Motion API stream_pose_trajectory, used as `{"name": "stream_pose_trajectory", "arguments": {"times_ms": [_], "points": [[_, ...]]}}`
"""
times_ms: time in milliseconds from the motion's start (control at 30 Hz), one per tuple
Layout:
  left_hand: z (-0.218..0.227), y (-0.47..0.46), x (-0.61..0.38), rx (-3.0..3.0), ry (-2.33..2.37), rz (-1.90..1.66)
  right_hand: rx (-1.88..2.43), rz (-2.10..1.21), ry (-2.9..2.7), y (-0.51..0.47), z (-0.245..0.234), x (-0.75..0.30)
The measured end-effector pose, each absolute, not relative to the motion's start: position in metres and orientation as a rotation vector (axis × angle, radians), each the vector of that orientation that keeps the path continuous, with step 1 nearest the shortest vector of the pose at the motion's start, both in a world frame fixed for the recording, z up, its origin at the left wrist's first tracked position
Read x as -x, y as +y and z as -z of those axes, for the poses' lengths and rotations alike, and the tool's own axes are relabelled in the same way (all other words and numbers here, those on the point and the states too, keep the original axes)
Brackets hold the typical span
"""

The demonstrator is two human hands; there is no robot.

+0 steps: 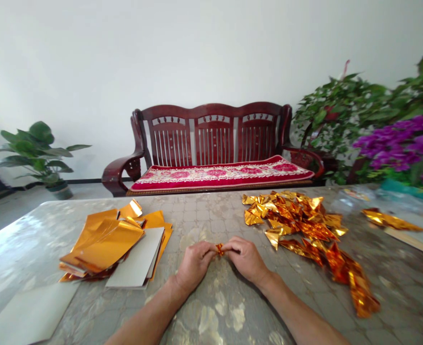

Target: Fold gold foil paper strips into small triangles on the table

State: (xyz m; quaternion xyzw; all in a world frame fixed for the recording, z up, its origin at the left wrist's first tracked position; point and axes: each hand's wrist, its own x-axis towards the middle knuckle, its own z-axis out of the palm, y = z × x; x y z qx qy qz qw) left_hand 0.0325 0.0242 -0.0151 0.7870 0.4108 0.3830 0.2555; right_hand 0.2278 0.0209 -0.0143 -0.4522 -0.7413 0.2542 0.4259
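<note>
Gold foil [219, 249], one small piece, sits between our left hand [196, 264] and our right hand [246, 258], over the patterned table [197, 311]; the left pinches its left end, the right pinches its right end, and we cannot tell whether it touches the table; from the left, we see a green pot [61, 192] on the floor [13, 203], holding a leafy plant [39, 148]; then a stack of flat gold sheets [107, 242], with pale sheets [135, 261] at its right edge; then, right of our hands, a loose heap of folded gold pieces [298, 218]; farther right we find clear plastic wrapping [398, 202], its contents too blurred to name, just beside a teal base [413, 191] under purple flowers [402, 141].
</note>
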Motion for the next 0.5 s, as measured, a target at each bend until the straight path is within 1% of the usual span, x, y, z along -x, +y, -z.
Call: {"name": "stream_pose_trajectory", "arguments": {"times_ms": [500], "points": [[0.0153,0.0203,-0.0361,-2.190,1.113,-1.025,1.173,-0.570,-1.883,0.0166,0.0119,-0.2252]]}}
